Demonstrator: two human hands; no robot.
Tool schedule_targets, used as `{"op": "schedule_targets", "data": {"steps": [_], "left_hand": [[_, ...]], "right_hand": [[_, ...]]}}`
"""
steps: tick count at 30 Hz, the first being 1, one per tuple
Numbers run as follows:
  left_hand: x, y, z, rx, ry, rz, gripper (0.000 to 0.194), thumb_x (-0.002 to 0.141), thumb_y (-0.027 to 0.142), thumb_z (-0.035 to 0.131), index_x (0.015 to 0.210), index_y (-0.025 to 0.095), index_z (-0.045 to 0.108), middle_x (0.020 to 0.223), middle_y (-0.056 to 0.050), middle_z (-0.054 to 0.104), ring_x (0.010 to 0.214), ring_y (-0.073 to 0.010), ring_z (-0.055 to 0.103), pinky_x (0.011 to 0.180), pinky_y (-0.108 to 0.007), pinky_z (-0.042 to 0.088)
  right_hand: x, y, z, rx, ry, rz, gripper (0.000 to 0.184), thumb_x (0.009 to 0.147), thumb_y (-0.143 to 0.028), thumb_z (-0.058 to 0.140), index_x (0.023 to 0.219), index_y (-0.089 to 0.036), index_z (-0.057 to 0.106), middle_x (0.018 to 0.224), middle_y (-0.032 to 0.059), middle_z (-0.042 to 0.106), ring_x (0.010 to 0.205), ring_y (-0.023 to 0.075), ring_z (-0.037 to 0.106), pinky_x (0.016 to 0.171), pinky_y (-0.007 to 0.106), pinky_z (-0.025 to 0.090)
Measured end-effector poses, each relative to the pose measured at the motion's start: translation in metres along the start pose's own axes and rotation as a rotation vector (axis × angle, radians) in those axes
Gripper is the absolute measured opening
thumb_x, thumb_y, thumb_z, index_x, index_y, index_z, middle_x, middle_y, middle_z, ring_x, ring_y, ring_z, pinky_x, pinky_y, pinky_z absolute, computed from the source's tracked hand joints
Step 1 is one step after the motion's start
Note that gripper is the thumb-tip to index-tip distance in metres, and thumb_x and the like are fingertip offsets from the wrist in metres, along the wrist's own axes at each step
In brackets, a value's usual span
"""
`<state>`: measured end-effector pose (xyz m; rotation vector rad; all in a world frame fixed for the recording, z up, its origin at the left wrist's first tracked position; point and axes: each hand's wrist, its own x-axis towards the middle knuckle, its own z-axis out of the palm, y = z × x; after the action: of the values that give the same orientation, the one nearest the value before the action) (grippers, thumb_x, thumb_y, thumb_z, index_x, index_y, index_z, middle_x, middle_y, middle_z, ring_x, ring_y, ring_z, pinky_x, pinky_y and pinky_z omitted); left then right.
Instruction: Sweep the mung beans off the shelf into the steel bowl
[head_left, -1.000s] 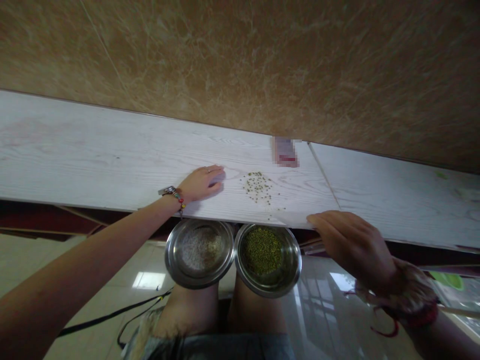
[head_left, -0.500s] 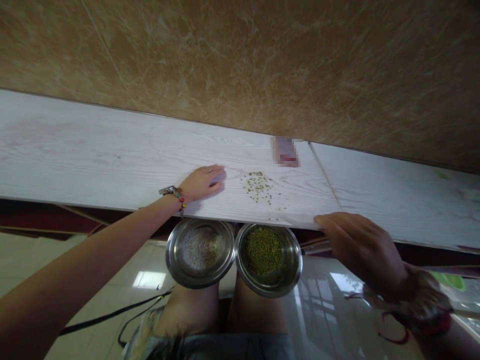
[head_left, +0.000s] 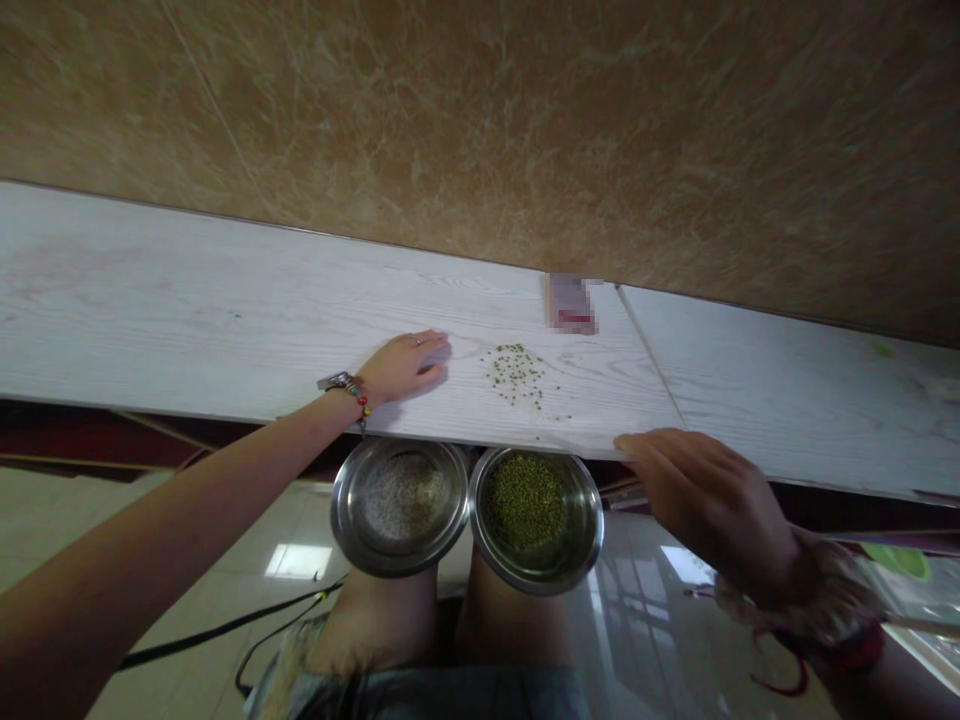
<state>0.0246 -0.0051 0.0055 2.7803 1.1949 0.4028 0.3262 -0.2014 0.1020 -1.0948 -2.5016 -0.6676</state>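
My left hand (head_left: pixel 405 364) lies flat on the white wooden tabletop (head_left: pixel 225 320), fingers stretched toward a small scatter of green beans (head_left: pixel 515 372). My right hand (head_left: pixel 701 495) curls over the table's near edge, just right of the beans, its fingertips hidden underneath. Two steel bowls rest on my knees below the edge: the left bowl (head_left: pixel 400 504) holds pale grains, the right bowl (head_left: pixel 536 517) holds green beans. The right bowl sits directly beneath the scattered beans and close to my right hand.
A small blurred red and white item (head_left: pixel 571 302) lies at the table's far edge by the brown marbled wall (head_left: pixel 480 120). A seam (head_left: pixel 649 350) splits the tabletop. Glossy floor tiles and a black cable (head_left: pixel 225 630) lie below.
My right hand shifted slightly along the table's near edge, right and then back left. The left hand, beans and bowls stayed put.
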Motion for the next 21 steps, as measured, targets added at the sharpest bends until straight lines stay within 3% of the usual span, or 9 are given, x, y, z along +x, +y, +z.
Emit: {"op": "schedule_targets", "data": {"steps": [5, 14, 21], "left_hand": [[-0.0004, -0.0004, 0.0004, -0.005, 0.009, 0.002, 0.047, 0.087, 0.036, 0.036, 0.125, 0.017, 0.055, 0.138, -0.008, 0.054, 0.129, -0.0219, 0.046, 0.108, -0.039, 0.037], [-0.0009, 0.0013, -0.0018, -0.031, 0.005, 0.003, 0.045, 0.087, 0.035, 0.037, 0.125, 0.018, 0.055, 0.138, -0.007, 0.054, 0.129, -0.0234, 0.046, 0.108, -0.04, 0.037], [-0.0007, 0.0009, -0.0017, -0.023, 0.0, 0.009, 0.044, 0.086, 0.033, 0.038, 0.124, 0.019, 0.055, 0.137, -0.006, 0.055, 0.129, -0.0229, 0.046, 0.109, -0.041, 0.036]], "right_hand": [[0.001, -0.0005, 0.0058, -0.011, -0.04, 0.001, 0.023, 0.086, -0.003, 0.04, 0.089, -0.014, 0.06, 0.068, 0.0041, 0.063, 0.06, 0.0155, 0.055, 0.054, 0.029, 0.043], [0.002, -0.0015, 0.0043, 0.02, -0.014, 0.024, 0.024, 0.086, -0.002, 0.041, 0.091, -0.015, 0.061, 0.072, 0.004, 0.066, 0.063, 0.0153, 0.058, 0.057, 0.029, 0.046], [0.0063, -0.0084, 0.0034, 0.081, -0.007, -0.046, 0.021, 0.089, -0.003, 0.04, 0.09, -0.011, 0.06, 0.071, 0.0069, 0.066, 0.061, 0.0155, 0.057, 0.055, 0.029, 0.048]]}}
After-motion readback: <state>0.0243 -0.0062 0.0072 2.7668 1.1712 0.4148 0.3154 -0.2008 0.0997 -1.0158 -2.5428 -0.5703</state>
